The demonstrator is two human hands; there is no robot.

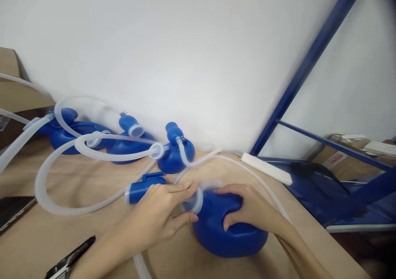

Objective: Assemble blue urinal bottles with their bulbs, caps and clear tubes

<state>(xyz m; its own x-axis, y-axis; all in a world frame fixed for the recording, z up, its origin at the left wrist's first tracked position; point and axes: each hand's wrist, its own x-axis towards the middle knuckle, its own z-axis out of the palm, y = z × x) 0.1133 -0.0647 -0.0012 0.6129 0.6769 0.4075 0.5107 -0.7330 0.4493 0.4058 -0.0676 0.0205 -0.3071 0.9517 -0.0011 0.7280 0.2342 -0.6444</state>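
Note:
A blue plastic bottle (227, 233) lies on the wooden table (93, 237) in front of me. My right hand (252, 209) is closed over the bottle's handle and upper side. My left hand (161, 215) pinches the translucent white cap (198, 198) at the bottle's neck, thumb below and fingers above. A blue cylinder piece (140, 188) with a white end lies just behind my left hand. A clear tube (253, 173) runs past the bottle to the right.
Three more blue bottles (176, 151) with looping white tubes (62, 206) stand along the white wall. A white power strip (266, 168) lies at the right, beside a blue metal frame (309, 60). A phone (14, 211) and black pliers (69, 260) lie near the left front edge. Cardboard boxes (12, 85) sit far left.

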